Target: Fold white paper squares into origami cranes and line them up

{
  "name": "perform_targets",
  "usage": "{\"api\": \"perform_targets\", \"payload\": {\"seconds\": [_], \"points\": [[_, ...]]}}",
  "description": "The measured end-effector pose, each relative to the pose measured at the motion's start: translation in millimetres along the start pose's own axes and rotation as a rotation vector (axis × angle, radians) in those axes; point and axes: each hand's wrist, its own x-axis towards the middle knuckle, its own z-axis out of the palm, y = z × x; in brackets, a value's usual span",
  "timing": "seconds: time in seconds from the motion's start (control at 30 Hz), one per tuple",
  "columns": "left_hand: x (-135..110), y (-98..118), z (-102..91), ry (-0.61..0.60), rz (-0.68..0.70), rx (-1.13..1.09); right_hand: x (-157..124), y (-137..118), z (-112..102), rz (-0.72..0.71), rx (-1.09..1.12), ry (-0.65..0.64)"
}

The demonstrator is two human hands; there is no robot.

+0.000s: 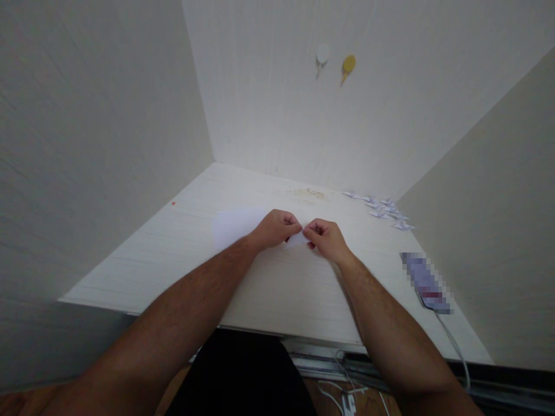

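My left hand point(276, 227) and my right hand point(326, 238) meet over the middle of a white desk point(182, 254). Both have their fingers curled and pinch the same small white piece of paper point(296, 238) between them, the left at its left edge, the right at its right edge. The paper is partly hidden by my fingers. A larger white sheet point(236, 225) lies flat on the desk just left of my left hand.
Several small folded paper pieces point(384, 209) lie at the far right of the desk. A phone point(425, 282) with a cable sits near the right edge. Two wall hooks point(335, 65) hang above. Walls close in on three sides.
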Motion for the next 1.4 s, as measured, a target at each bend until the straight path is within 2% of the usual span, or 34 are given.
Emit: {"api": "perform_targets", "payload": {"seconds": [0.27, 0.53, 0.8, 1.17, 1.27, 1.4], "points": [[-3.6, 7.8, 3.2, -0.024, 0.011, -0.041, 0.3, 0.6, 4.0, 0.03, 0.093, -0.03], [-0.8, 8.2, -3.6, 0.099, -0.001, -0.093, 2.2, 1.6, -10.2, -0.015, 0.077, -0.014], [-0.5, 5.0, -2.2, 0.105, 0.006, -0.122, 1.7, -3.4, -19.1, 0.008, 0.051, -0.011], [-1.1, 3.7, -2.6, 0.101, 0.035, -0.186, 0.7, -5.4, -21.2, 0.052, -0.032, 0.026], [-1.1, 4.4, -0.7, 0.111, 0.036, -0.208, 0.6, -4.9, -20.5, 0.052, 0.062, 0.06], [1.6, 3.1, 3.7, 0.19, 0.02, -0.383, 0.7, -3.9, -15.1, -0.068, 0.295, 0.094]]}}
